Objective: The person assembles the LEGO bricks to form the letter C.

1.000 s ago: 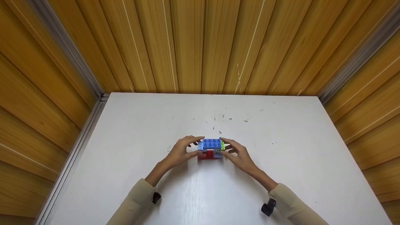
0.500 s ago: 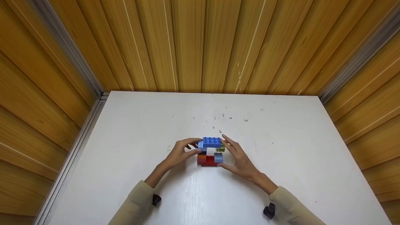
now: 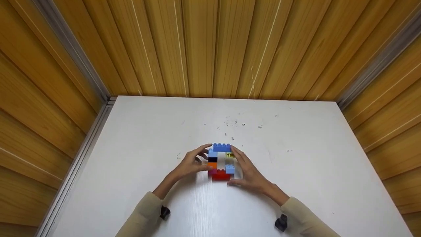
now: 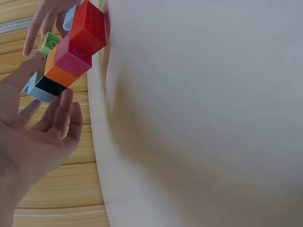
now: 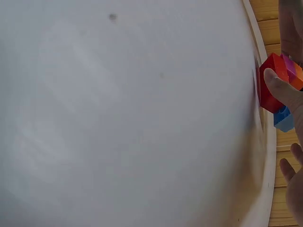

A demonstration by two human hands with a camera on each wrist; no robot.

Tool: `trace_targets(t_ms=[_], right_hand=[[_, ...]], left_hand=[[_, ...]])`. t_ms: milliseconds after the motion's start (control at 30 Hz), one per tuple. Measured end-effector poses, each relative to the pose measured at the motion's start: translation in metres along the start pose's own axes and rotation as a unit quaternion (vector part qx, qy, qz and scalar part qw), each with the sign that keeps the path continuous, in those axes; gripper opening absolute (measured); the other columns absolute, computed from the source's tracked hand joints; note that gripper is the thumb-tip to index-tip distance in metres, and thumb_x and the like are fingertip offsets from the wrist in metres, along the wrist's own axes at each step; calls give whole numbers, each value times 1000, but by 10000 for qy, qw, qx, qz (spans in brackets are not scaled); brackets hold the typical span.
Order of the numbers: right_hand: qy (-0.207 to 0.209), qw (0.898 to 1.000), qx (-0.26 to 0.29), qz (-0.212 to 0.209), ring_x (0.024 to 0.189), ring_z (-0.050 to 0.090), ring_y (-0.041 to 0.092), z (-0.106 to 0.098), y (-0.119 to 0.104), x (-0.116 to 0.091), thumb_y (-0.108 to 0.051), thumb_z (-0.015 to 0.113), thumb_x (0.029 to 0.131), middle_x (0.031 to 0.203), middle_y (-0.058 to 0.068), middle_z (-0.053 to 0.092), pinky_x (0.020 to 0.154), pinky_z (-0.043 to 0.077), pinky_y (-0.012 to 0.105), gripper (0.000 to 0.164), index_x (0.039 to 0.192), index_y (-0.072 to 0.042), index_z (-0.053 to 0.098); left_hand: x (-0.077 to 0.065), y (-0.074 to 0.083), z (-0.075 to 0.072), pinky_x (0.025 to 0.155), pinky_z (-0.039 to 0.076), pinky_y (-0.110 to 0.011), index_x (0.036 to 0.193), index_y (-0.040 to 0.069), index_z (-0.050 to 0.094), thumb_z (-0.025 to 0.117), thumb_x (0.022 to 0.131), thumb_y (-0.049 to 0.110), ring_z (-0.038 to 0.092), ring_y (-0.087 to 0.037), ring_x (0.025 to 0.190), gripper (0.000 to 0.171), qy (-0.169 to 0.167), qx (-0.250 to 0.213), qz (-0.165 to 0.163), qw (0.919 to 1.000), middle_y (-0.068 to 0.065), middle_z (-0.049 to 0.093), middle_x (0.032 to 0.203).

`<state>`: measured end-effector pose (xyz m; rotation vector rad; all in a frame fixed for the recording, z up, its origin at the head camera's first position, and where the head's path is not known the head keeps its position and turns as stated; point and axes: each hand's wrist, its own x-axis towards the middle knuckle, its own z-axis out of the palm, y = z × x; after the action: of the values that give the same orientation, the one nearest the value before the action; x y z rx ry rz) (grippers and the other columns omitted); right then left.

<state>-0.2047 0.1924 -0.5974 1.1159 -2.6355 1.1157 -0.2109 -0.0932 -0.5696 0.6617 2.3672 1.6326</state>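
Note:
A frame of toy building blocks stands in the middle of the head view. Its top is a blue brick (image 3: 222,147) and its bottom a red brick (image 3: 221,176). Light blue, black, orange and magenta bricks stack up its left side. On the right are a light blue brick (image 3: 230,169) and, higher up, a green brick (image 3: 230,154), with a gap between them. My left hand (image 3: 192,164) grips the left stack between thumb and fingers. My right hand (image 3: 248,171) holds the other side, its fingers at the upper right corner and its thumb at the red brick.
The blocks are over a white table (image 3: 148,131) with small dark marks beyond them. Wood-patterned panels (image 3: 197,49) rise behind and at both sides. A black device (image 3: 165,212) sits at the left wrist, another black device (image 3: 281,223) at the right.
The block frame has tilted, so its open middle now faces the head camera and the red brick sits lower. My right thumb has moved down from the green brick's level to the red brick.

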Motion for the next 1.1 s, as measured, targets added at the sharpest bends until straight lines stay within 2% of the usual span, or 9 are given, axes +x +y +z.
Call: trace_targets(t_ms=[100,200,400,500,800,967,1100], right_hand=[[-98,9998,94,119,152,33,29,1,0,2,-34,96,69,169,7,25,120,31,52,126,165,-13,16],[-171,9993,221,260,152,33,30,1,2,1,-35,96,69,168,8,28,120,32,54,125,164,-12,18],[-355,9977,173,556,150,36,33,-1,3,2,-45,94,69,165,8,33,118,33,60,122,164,-13,23],[-445,9970,115,624,148,39,33,-3,4,3,-48,93,68,163,8,37,117,35,61,122,163,-14,25],[-715,9949,-123,708,141,44,37,-8,3,8,-55,89,70,157,13,45,115,36,60,115,160,-11,34],[-816,9938,-250,716,139,45,36,-9,4,13,-55,89,71,155,14,47,113,37,59,113,159,-9,36],[-811,9931,-289,791,140,45,38,-11,7,20,-53,88,72,155,16,48,114,35,60,110,158,-9,37]], left_hand=[[-3,-2,2,97,55,-49,159,13,36,87,81,12,62,-32,115,94,-191,79,-111,9997,-19,59,138],[-6,-2,7,99,54,-49,160,15,31,90,77,10,59,-31,117,102,-304,135,-203,9992,-19,55,142],[-6,-6,7,91,56,-43,159,14,33,88,80,13,61,-32,109,96,-386,373,-198,9984,-19,54,143],[-5,-7,5,91,55,-40,159,15,34,87,81,16,60,-31,108,94,-503,489,-322,9970,-17,54,144],[5,-6,-5,94,51,-43,153,5,40,90,78,15,57,-30,105,91,-793,775,-534,9924,-19,56,132],[10,-6,-8,91,53,-43,151,1,43,91,76,14,59,-31,103,89,-843,918,-515,9909,-21,55,130],[17,-8,-11,88,54,-41,151,0,43,90,76,12,61,-30,100,90,-751,934,-585,9911,-21,56,129]])
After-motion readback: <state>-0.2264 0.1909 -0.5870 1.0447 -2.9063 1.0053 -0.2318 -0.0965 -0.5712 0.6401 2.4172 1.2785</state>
